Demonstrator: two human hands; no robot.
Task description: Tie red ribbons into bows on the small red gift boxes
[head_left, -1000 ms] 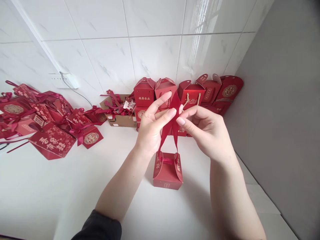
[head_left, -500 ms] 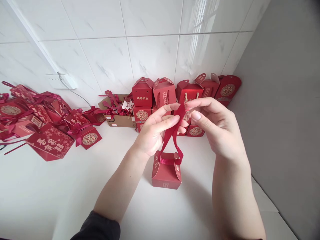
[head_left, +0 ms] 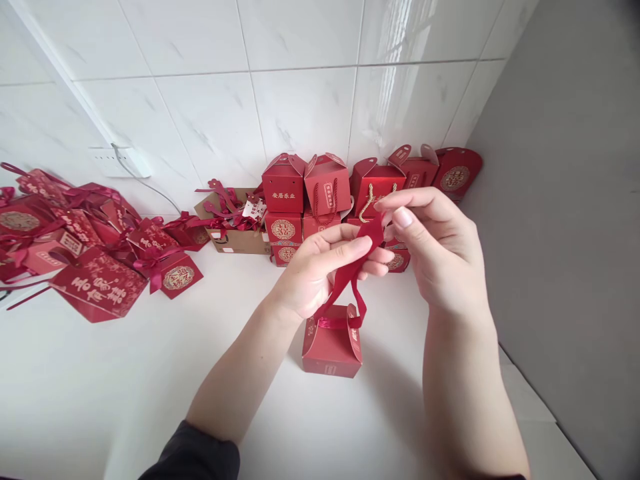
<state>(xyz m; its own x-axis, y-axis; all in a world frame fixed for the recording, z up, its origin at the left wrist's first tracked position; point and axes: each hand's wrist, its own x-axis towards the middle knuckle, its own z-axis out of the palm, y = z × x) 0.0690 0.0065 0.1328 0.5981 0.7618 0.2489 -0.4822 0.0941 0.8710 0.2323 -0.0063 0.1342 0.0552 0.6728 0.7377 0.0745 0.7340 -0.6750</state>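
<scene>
A small red gift box (head_left: 332,357) stands on the white table, its two curved side flaps raised. From between the flaps rises a dark red ribbon (head_left: 345,279), threaded through them and lifted above the box. My left hand (head_left: 325,267) pinches the ribbon between thumb and fingers. Just to its right, my right hand (head_left: 435,247) has its thumb and forefinger closed at the ribbon's upper end. The fingertips partly cover that end.
Stacked red gift boxes (head_left: 283,190) line the tiled wall behind my hands. A cardboard box (head_left: 240,241) of ribboned pieces stands beside them. At the left lies a heap of ribboned boxes (head_left: 100,283). A grey panel (head_left: 565,233) bounds the right side.
Both hands have shifted slightly right, and the ribbon's upper end has moved right and a little down with them. The box below stays in place.
</scene>
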